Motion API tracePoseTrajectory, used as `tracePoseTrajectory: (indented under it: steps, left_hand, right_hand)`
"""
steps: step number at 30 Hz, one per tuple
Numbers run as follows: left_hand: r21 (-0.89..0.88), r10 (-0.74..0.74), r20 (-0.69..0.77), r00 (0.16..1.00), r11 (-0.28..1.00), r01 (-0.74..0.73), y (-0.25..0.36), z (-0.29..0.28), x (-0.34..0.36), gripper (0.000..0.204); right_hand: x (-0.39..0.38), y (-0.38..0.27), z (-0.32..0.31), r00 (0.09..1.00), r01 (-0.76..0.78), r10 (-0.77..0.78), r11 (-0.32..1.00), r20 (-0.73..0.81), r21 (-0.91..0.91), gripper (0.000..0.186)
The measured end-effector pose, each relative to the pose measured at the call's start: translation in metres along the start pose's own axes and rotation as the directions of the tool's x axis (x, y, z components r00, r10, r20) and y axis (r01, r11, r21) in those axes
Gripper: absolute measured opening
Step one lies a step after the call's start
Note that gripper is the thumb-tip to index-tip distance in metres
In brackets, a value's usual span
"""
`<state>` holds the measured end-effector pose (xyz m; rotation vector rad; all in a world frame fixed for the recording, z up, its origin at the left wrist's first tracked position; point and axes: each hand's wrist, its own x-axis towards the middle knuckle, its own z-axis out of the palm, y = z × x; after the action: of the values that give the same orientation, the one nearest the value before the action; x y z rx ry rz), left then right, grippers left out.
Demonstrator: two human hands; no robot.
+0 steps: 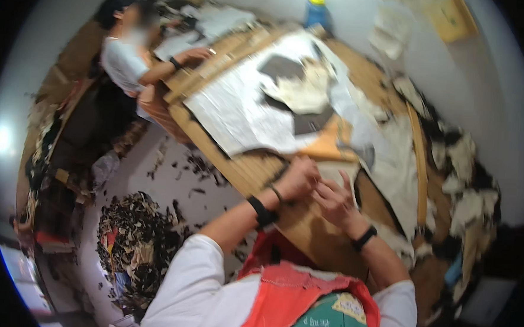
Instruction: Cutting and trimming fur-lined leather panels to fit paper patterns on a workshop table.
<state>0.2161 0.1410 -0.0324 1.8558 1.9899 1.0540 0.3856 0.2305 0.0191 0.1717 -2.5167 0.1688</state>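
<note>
Our left hand [300, 178] is curled, our right hand [337, 202] partly spread, the two close together; we cannot tell whether either grips anything. Just beyond our fingers, a flat, pale cream sheet piece [341, 169] lies on the brown wooden table [246, 173].

Torso and arms: white short-sleeved shirt [182, 278]. Over the shirt: red apron [275, 300] bearing a green panel [323, 322] with pale lettering and a cream-and-yellow print [349, 306]. Each wrist: broad black wristband [262, 212]. Left wrist, additionally: thin dark band [277, 193]. Hands [301, 177]: bare.
</note>
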Motion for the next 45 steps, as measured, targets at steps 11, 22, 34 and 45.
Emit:
tracePoseTrajectory:
  steps: [11, 22, 34, 45]
  left_hand:
    - [-0.199, -0.174, -0.030, 0.984, 0.966, 0.165, 0.018, -0.014, -0.008, 0.020]
    - [-0.090, -0.166, -0.070, 0.984, 0.983, 0.159, 0.014, -0.008, -0.018, 0.013]
    - [-0.118, -0.160, -0.113, 0.981, 0.982, 0.147, 0.023, -0.008, -0.010, 0.007]
    - [-0.047, -0.098, -0.067, 0.993, 0.994, 0.095, 0.024, -0.013, -0.008, 0.008]
  right_hand:
    - [-0.171, -0.051, -0.173, 0.171, -0.730, 0.901, -0.155, 0.398, 0.666, 0.012]
    - [-0.211, -0.025, -0.167, 0.172, -0.920, 0.985, 0.171, 0.029, -0.352, 0.025]
    - [-0.013, -0.027, 0.010, 0.762, -0.628, 0.620, 0.778, 0.187, -0.022, 0.017]
    - [-0.012, -0.058, -0.069, 0.723, -0.673, 0.286, 0.500, 0.629, 0.546, 0.015]
